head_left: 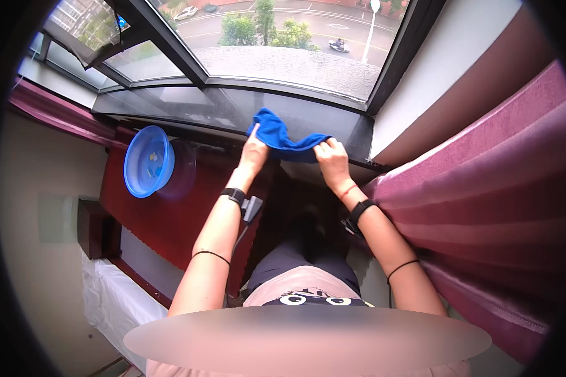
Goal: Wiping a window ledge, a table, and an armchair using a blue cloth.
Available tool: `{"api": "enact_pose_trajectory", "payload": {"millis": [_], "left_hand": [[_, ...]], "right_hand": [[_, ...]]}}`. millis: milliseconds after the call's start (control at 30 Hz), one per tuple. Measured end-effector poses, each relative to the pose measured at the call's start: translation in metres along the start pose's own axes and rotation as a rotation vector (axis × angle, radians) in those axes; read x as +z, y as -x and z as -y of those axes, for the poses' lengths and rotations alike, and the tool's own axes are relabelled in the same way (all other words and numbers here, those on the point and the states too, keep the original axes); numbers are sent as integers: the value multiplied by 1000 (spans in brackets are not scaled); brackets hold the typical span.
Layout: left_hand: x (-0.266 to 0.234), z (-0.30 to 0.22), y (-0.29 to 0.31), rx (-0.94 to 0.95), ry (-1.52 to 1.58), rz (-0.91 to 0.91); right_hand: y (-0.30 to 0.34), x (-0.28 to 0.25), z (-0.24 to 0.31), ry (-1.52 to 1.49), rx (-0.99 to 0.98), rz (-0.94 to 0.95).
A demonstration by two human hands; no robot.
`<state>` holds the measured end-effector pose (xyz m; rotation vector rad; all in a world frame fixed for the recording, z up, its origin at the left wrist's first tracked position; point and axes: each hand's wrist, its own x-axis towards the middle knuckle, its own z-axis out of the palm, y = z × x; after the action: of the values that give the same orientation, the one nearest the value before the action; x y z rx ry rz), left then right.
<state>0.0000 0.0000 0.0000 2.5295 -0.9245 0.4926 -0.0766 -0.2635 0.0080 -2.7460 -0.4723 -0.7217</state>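
Looks down thru a lg dark-framed window [289, 69] at a road [333, 28] outside, w/ green trees [264, 25] on its near side. Has a long purple curtain [484, 182] hanging at R, close by the R arm, + a second purple curtain [63, 118] at far L. Includes a dark-red tabletop [170, 220] w/ wavy edge, L of the body, running up near the window. Has a glossy blk windowsill [226, 110] along the window's foot, straight ahead. Shows a rumpled white sheet [116, 301] at lower L.

Has a round blue plastic basin [138, 164] on the tabletop, toward its window end, well L of both hands, w/ a few pale bits inside, too sm to ID.

Holds a blue cloth [277, 133] stretched btwn both hands at the sill's near edge, approx centre; bunched higher at its L end, dipping in the middle. Can't tell if touching the sill or just above it.

Grips the cloth's L part w/ L hand [253, 155], closed on it, w/ one digit pointing up along the fabric; can't see all its fingers. Pinches the R end w/ R hand [333, 160], fingers bent + close together.

Wears a blk strap [234, 195] on L wrist, w/ a grey device [251, 209] beside it, + a matching strap [362, 211] on R wrist. Adds a red string bracelet [349, 191] btwn R hand and strap.
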Motion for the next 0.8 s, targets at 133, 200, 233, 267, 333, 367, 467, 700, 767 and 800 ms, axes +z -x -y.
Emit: {"api": "enact_pose_trajectory", "payload": {"millis": [133,200,233,267,333,367,467,700,767,800], "left_hand": [[-14,8,-24,-238,19,41],[-6,-6,-26,-242,-5,116],[3,-19,-20,-231,-46,144],[14,-36,-14,-187,-56,148],[13,-63,-33,-11,70,24],[17,-79,-37,39,70,15],[31,-130,-45,164,157,78],[7,-182,12,106,449,-98],[-21,-179,45,-1,464,-177],[-41,-175,65,-117,604,-138]], "right_hand": [[-43,-9,16,60,-42,-53],[-37,-13,11,75,-48,-26],[-26,-18,9,72,-50,-5],[-13,-26,5,26,-3,20],[-6,-34,0,0,85,-97],[5,-38,-3,20,123,-141],[42,-55,-16,-16,302,-179],[67,-84,34,-374,550,-175],[82,-94,59,-442,542,-32],[88,-100,75,-502,502,4]]}}
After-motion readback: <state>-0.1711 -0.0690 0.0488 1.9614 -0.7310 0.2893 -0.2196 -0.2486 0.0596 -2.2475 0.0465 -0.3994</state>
